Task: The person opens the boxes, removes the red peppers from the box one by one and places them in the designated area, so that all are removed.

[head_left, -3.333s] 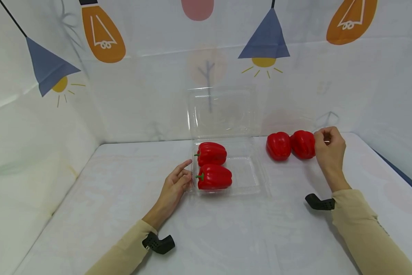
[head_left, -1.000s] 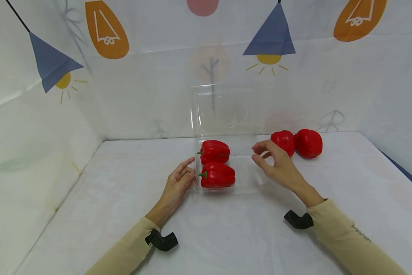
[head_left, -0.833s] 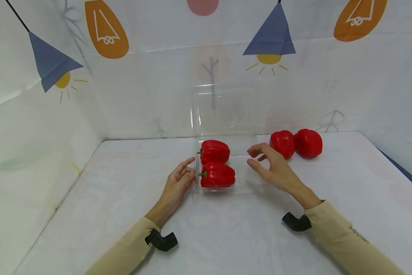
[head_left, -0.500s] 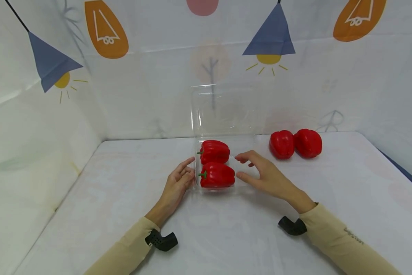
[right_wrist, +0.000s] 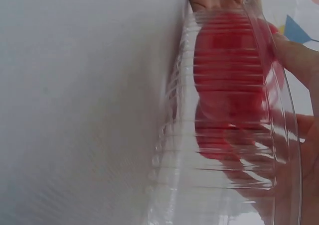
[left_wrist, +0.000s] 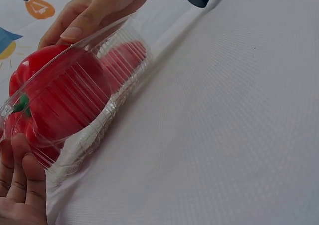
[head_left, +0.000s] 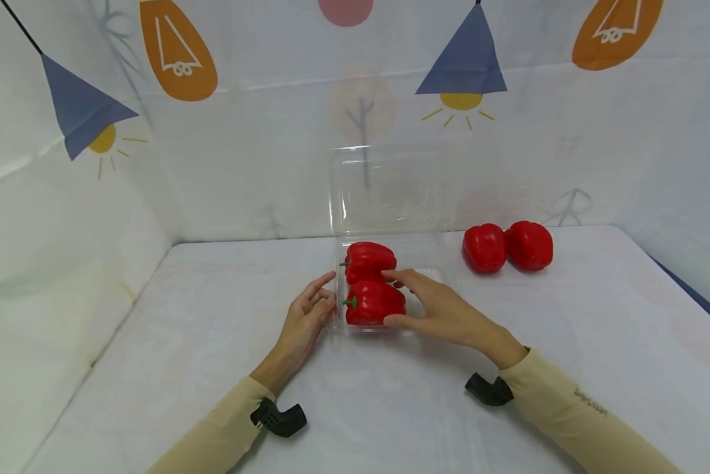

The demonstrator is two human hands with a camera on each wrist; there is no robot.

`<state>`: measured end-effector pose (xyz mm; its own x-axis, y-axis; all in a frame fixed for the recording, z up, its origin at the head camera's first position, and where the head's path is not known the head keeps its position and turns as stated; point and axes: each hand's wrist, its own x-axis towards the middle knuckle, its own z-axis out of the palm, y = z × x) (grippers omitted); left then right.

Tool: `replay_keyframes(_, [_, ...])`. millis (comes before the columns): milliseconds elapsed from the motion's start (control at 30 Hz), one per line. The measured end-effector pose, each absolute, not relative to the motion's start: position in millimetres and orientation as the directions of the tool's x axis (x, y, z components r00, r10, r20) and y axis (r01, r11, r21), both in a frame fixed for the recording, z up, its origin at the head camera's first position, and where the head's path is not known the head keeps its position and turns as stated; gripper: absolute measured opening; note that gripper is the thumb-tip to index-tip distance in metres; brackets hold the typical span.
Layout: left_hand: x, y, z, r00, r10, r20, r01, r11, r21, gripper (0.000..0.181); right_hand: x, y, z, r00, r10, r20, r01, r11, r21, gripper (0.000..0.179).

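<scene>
Two red bell peppers with green stems lie in a clear plastic clamshell box [head_left: 444, 289] in the head view, stems to the left. My right hand [head_left: 440, 308] reaches in from the right and holds the nearer bell pepper [head_left: 369, 303], thumb along its front side and fingers behind it. The farther bell pepper [head_left: 367, 258] lies just behind. My left hand [head_left: 304, 316] touches the box's left side, fingers mostly extended; in the left wrist view its fingertips [left_wrist: 21, 145] rest at the clear wall. The right hand's other fingers are partly hidden.
The box's clear lid [head_left: 390, 187] stands raised at the back. Two more red bell peppers, the left one [head_left: 484, 248] and the right one [head_left: 529, 245], sit side by side at the table's back right. A printed white curtain [head_left: 260, 145] hangs behind the white table [head_left: 355, 408].
My right hand has left the two back-right bell peppers, moved left over the box and come round the nearer bell pepper inside. My left hand has stayed at the box's left side.
</scene>
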<state>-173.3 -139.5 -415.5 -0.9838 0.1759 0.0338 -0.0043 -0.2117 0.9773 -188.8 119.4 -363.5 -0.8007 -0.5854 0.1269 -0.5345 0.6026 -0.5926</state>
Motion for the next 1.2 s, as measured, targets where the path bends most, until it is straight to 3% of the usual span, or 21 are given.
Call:
replay_keyframes(567, [-172.4, -139.8, -415.7, -0.983, 0.182, 0.034, -0.005, -0.213, 0.977, 0.048, -189.0, 116.5, -368.7, -0.754, -0.636, 0.165, -0.594, 0.554, -0.584, 0.065])
replay_keyframes(867, [-172.0, -140.6, -415.4, -0.984, 0.174, 0.036, -0.001, -0.204, 0.979, 0.048, -186.8, 114.1, -369.7, -0.713, -0.667, 0.218, -0.662, 0.536, -0.524, 0.062])
replay_keyframes(1200, [-171.8, -140.2, -415.4, -0.987, 0.161, 0.03, 0.004, -0.158, 0.987, 0.047, -185.5, 115.7, -367.1, -0.745, -0.646, 0.165, -0.605, 0.551, -0.576, 0.063])
